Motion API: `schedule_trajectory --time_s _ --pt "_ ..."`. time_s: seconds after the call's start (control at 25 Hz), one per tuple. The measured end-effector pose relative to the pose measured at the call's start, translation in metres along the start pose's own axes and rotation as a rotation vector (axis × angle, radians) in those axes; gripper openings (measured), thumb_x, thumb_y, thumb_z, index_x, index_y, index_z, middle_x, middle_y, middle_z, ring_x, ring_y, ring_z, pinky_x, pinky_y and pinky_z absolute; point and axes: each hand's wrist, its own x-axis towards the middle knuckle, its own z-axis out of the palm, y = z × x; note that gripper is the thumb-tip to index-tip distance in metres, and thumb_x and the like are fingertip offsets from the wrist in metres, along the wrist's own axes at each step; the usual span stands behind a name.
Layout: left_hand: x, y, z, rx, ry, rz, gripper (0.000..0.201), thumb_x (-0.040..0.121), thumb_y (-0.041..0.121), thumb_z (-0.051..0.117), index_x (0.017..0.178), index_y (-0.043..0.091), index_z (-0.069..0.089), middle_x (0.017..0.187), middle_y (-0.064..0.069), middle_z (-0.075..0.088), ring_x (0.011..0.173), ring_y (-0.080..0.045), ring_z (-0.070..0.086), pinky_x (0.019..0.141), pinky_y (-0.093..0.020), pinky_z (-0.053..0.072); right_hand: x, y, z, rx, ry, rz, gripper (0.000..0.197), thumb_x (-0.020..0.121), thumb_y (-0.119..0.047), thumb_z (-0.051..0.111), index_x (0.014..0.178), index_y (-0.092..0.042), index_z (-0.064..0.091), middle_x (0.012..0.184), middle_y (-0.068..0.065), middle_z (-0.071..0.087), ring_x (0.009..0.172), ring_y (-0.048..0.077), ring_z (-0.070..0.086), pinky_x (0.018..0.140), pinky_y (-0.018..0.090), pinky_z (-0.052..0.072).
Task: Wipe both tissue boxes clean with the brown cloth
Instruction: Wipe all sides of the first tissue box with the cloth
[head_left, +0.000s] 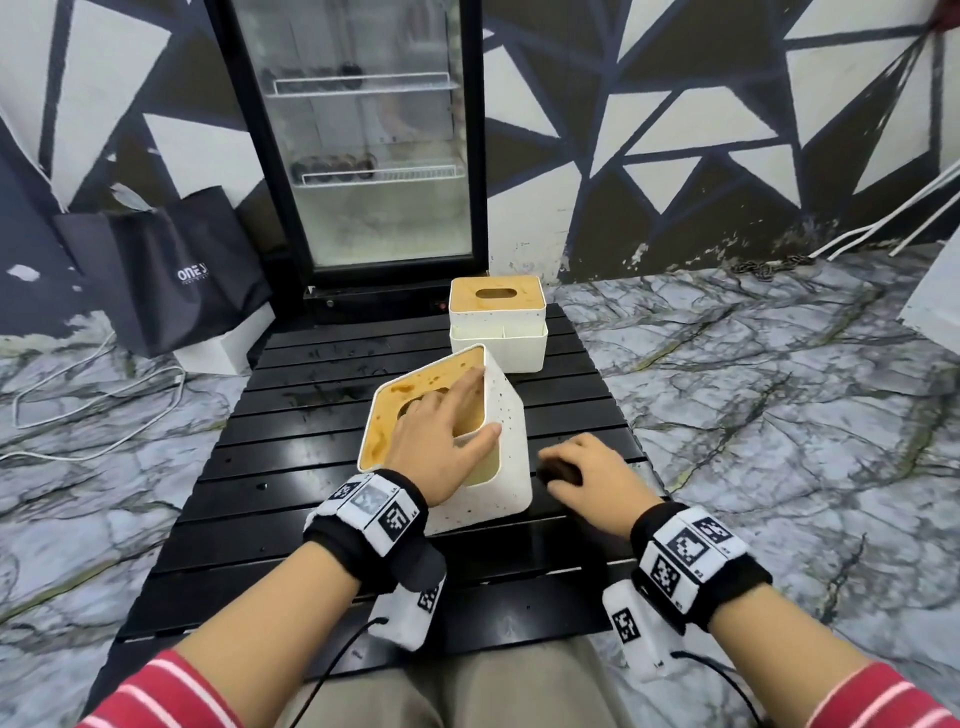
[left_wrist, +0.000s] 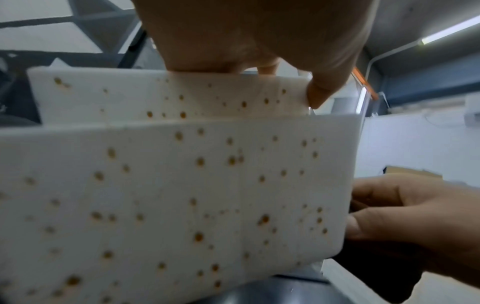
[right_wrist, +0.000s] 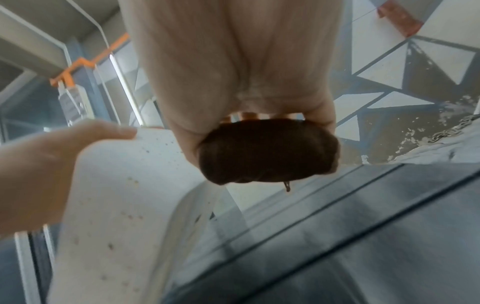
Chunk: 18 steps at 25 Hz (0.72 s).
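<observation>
Left hand grips the tipped near box at tabletop centre, fingers spread on its lid, thumb on its side; right hand at 3 o'clock, fingers curled round the balled cloth, should scrub that speckled side firmly; second box at 12 o'clock.

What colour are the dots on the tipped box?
Brown, on the white tissue box; clearest in left wrist view.

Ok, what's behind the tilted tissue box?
The second tissue box stands upright behind the tilted tissue box, on the slatted black table. Its near lower corner is covered by the tilted one; its contents cannot be seen.
</observation>
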Motion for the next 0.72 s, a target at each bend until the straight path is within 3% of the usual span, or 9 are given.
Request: schedule_trajectory --time_s 0.12,0.24,0.48,0.64,0.72 --pt "0.007 -0.001 -0.007 -0.305 0.102 -0.004 0.082 0.067 0.060 0.049 0.143 0.045 0.019 0.145 0.004 0.040 0.133 -0.012 0.035 0.111 -0.043 0.030 0.000 -0.019 -0.022 0.279 0.248 -0.045 0.034 0.079 -0.017 0.064 0.110 -0.028 0.056 0.111 0.000 0.057 0.103 0.013 0.052 0.089 0.018 0.036" --pt "0.012 0.007 -0.014 -0.378 0.142 0.016 0.090 0.065 0.056 0.055 0.144 0.043 0.014 0.151 0.010 0.029 0.138 -0.009 0.027 0.114 -0.045 0.027 0.002 -0.037 -0.035 0.466 0.384 -0.088 0.026 0.077 -0.016 0.067 0.095 -0.030 0.055 0.102 -0.005 0.062 0.096 0.008 0.055 0.084 0.016 0.041" --pt "0.009 0.004 -0.018 -0.548 0.125 0.006 0.087 0.070 0.059 0.057 0.144 0.046 0.013 0.151 0.008 0.032 0.138 -0.010 0.030 0.113 -0.046 0.028 0.001 -0.047 -0.014 0.450 0.489 -0.158 0.025 0.083 -0.017 0.063 0.108 -0.019 0.064 0.118 -0.007 0.055 0.113 0.009 0.048 0.102 0.023 0.033" --pt "0.003 0.002 -0.021 -0.502 0.101 0.015 0.095 0.071 0.064 0.058 0.147 0.042 0.005 0.153 0.012 0.026 0.140 -0.007 0.025 0.115 -0.044 0.026 -0.004 -0.050 0.000 0.365 0.518 -0.132 0.031 0.089 -0.019 0.055 0.120 -0.020 0.058 0.131 -0.004 0.050 0.123 0.013 0.039 0.101 0.013 0.021" --pt "0.003 0.002 -0.022 -0.485 0.092 0.012 0.097 0.073 0.058 0.060 0.149 0.037 0.003 0.152 0.016 0.024 0.140 -0.002 0.022 0.116 -0.040 0.025 -0.005 -0.056 0.006 0.309 0.569 -0.175 0.031 0.090 -0.019 0.054 0.121 -0.017 0.058 0.130 -0.002 0.053 0.121 0.015 0.040 0.098 0.009 0.018"
